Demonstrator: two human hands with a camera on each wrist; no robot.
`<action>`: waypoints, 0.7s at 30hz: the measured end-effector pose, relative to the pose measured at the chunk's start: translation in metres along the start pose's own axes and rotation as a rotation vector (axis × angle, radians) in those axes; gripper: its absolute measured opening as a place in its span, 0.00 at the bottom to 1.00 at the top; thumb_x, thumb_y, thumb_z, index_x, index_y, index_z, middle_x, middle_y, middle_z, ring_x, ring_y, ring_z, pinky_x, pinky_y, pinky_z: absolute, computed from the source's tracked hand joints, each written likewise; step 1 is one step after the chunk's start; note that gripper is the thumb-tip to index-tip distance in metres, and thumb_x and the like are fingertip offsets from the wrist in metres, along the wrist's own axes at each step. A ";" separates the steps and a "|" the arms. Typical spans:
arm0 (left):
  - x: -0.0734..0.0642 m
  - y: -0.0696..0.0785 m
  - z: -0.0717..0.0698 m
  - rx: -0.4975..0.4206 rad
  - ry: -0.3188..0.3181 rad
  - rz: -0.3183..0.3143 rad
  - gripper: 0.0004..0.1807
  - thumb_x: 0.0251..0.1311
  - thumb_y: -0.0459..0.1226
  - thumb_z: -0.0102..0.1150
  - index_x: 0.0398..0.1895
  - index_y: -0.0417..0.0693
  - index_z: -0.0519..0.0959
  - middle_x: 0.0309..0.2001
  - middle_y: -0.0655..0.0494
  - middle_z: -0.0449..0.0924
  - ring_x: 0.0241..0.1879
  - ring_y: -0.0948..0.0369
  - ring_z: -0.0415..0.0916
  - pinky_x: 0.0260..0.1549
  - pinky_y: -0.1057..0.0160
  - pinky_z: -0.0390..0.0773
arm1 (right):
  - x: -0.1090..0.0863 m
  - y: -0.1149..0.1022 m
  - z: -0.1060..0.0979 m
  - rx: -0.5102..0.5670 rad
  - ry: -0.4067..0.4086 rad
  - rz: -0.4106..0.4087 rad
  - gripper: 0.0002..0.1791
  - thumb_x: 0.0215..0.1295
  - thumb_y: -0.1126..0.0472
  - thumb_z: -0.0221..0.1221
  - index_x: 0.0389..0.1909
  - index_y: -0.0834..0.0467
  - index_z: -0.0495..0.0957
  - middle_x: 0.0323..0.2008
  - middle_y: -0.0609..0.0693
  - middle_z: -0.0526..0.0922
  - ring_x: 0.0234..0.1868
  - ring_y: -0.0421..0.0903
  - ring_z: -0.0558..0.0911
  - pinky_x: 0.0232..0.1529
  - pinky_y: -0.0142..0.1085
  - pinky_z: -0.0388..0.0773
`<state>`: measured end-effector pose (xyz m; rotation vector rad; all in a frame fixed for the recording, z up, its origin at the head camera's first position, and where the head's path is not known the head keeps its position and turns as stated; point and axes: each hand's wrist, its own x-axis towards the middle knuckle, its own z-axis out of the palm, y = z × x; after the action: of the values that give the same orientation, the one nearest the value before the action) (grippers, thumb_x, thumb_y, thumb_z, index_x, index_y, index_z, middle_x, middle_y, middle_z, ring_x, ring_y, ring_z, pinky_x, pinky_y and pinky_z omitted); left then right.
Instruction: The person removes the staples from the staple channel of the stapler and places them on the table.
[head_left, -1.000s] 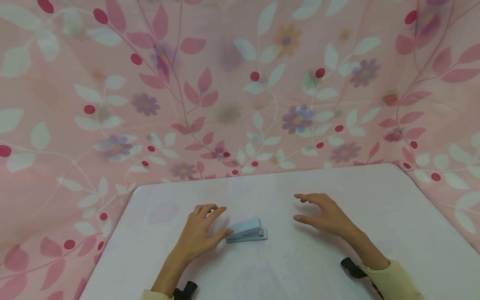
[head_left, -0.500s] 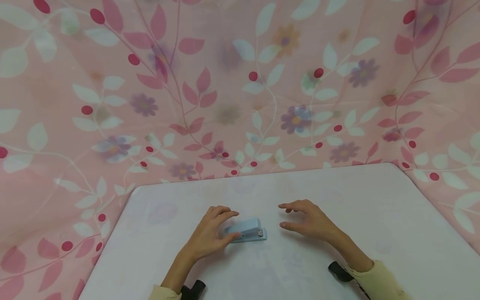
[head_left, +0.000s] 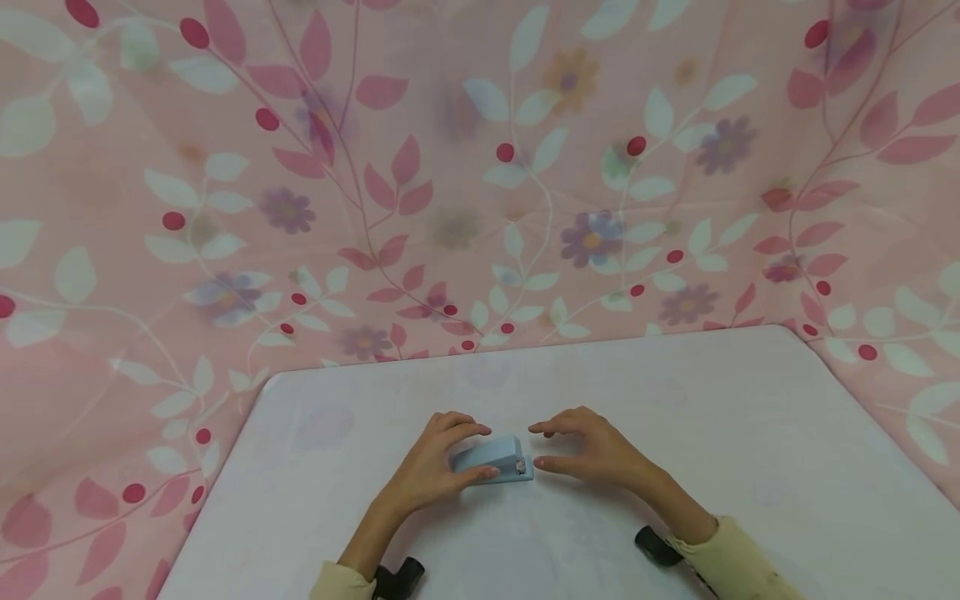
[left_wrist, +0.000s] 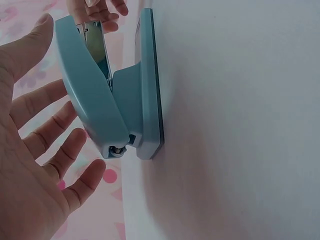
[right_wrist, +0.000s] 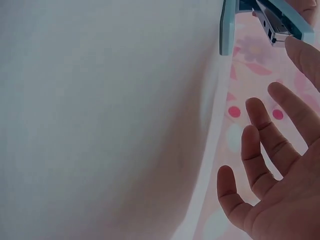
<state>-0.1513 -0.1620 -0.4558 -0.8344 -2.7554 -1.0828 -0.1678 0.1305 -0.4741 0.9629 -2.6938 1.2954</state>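
Note:
A light blue stapler stands on the white table, its top arm raised from the base and its front end pointing right. My left hand is around the rear of the stapler, thumb on the near side and fingers on the far side. The left wrist view shows the stapler beside that hand, the fingers spread and loosely bent without gripping. Just off the stapler's front end is my right hand, thumb and fingers apart. In the right wrist view the right hand holds nothing.
The white table has rounded far corners. A pink cloth with leaves and flowers hangs behind and beside it. Black wrist mounts show below the cream sleeves.
My left hand has moved right, further over the stapler. The right hand has come left, closer to the stapler's front end. The stapler has stayed in place.

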 end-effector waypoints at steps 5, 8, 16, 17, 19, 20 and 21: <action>0.002 0.002 0.004 -0.051 -0.007 0.016 0.27 0.49 0.62 0.70 0.49 0.61 0.84 0.50 0.70 0.73 0.50 0.65 0.64 0.46 0.58 0.73 | 0.004 -0.005 0.004 0.031 -0.023 -0.024 0.23 0.58 0.41 0.69 0.53 0.46 0.84 0.43 0.41 0.85 0.46 0.48 0.77 0.45 0.49 0.72; 0.004 0.003 0.007 -0.077 -0.007 0.039 0.24 0.50 0.59 0.71 0.48 0.61 0.84 0.50 0.70 0.73 0.49 0.65 0.65 0.45 0.59 0.73 | 0.006 -0.008 0.007 0.048 -0.042 -0.015 0.21 0.58 0.41 0.69 0.51 0.44 0.84 0.41 0.41 0.85 0.44 0.47 0.77 0.44 0.48 0.72; 0.006 0.004 0.013 -0.090 0.020 0.066 0.19 0.54 0.52 0.72 0.46 0.57 0.84 0.50 0.69 0.74 0.49 0.64 0.65 0.43 0.60 0.73 | 0.010 -0.011 0.015 0.072 -0.037 -0.071 0.17 0.58 0.48 0.71 0.46 0.49 0.87 0.39 0.40 0.85 0.42 0.45 0.79 0.43 0.46 0.75; 0.006 0.004 0.013 -0.087 0.026 0.073 0.18 0.55 0.52 0.72 0.46 0.57 0.84 0.50 0.68 0.74 0.48 0.64 0.65 0.43 0.60 0.73 | 0.011 -0.012 0.015 0.071 -0.032 -0.079 0.16 0.58 0.49 0.71 0.45 0.50 0.87 0.39 0.39 0.85 0.41 0.44 0.79 0.43 0.46 0.75; 0.006 0.005 0.013 -0.086 0.032 0.081 0.17 0.55 0.51 0.72 0.45 0.56 0.84 0.50 0.67 0.74 0.48 0.64 0.66 0.43 0.60 0.73 | 0.012 -0.012 0.016 0.069 -0.021 -0.088 0.15 0.58 0.49 0.71 0.44 0.50 0.88 0.38 0.38 0.85 0.41 0.43 0.79 0.43 0.45 0.76; 0.006 0.005 0.013 -0.086 0.034 0.084 0.17 0.55 0.50 0.72 0.45 0.56 0.84 0.50 0.67 0.74 0.48 0.64 0.66 0.43 0.59 0.73 | 0.012 -0.011 0.017 0.073 -0.017 -0.092 0.15 0.58 0.50 0.71 0.44 0.51 0.88 0.38 0.37 0.85 0.41 0.42 0.79 0.42 0.45 0.76; 0.006 0.005 0.013 -0.091 0.035 0.086 0.16 0.55 0.50 0.72 0.44 0.56 0.84 0.50 0.67 0.74 0.48 0.63 0.66 0.43 0.59 0.73 | 0.013 -0.011 0.018 0.080 -0.013 -0.100 0.14 0.58 0.51 0.71 0.44 0.51 0.88 0.38 0.37 0.85 0.41 0.42 0.79 0.42 0.45 0.76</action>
<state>-0.1524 -0.1472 -0.4612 -0.9266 -2.6327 -1.2020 -0.1679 0.1061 -0.4749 1.1027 -2.5835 1.3920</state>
